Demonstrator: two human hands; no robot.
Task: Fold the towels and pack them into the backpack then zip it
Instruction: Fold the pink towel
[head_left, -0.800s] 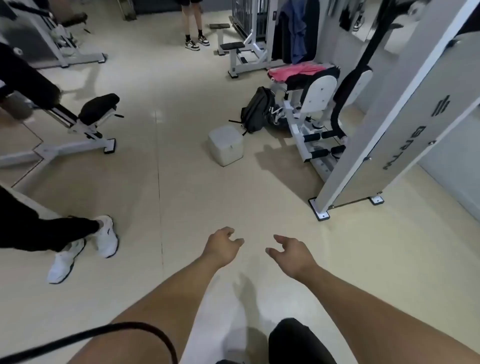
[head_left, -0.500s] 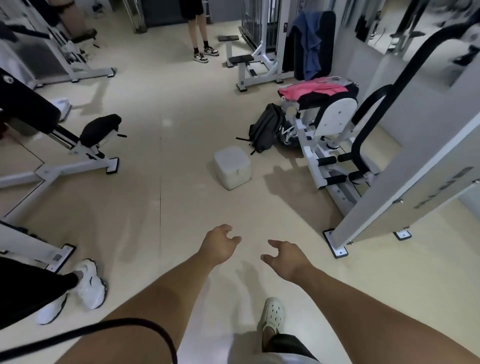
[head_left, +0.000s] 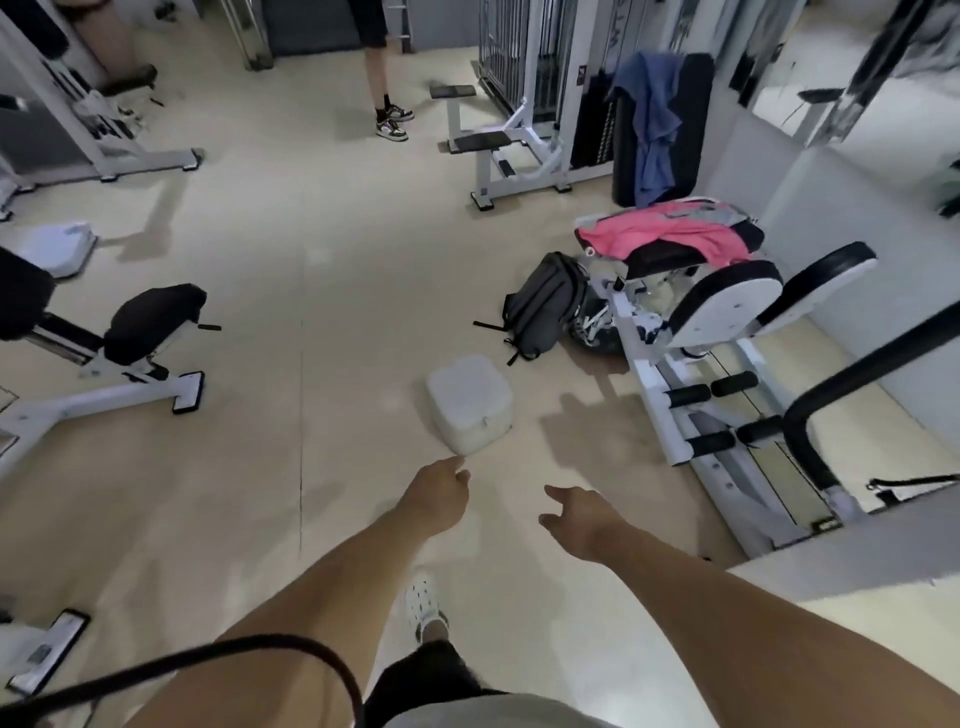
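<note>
- Left hand (head_left: 436, 499) is held out over the floor (head_left: 291, 291), fingers loosely curled, nothing gripped.
- Right hand (head_left: 584, 517) is held out beside it, fingers relaxed, nothing gripped.
- Backpack (head_left: 545, 306) is seen on the floor at 1 o'clock, leaning against a gym machine (head_left: 691, 332).
- Pink towel (head_left: 662, 234) is draped on that machine's seat, at 1 o'clock.
- Blue towel (head_left: 649, 119) is hung further back, at 1 o'clock.
- White box (head_left: 470, 410) is noted at 12 o'clock, just beyond the left hand.

Grey backpack (head_left: 545, 306) against the machine; pink towel (head_left: 660, 236) (crumpled) on its seat.
</note>
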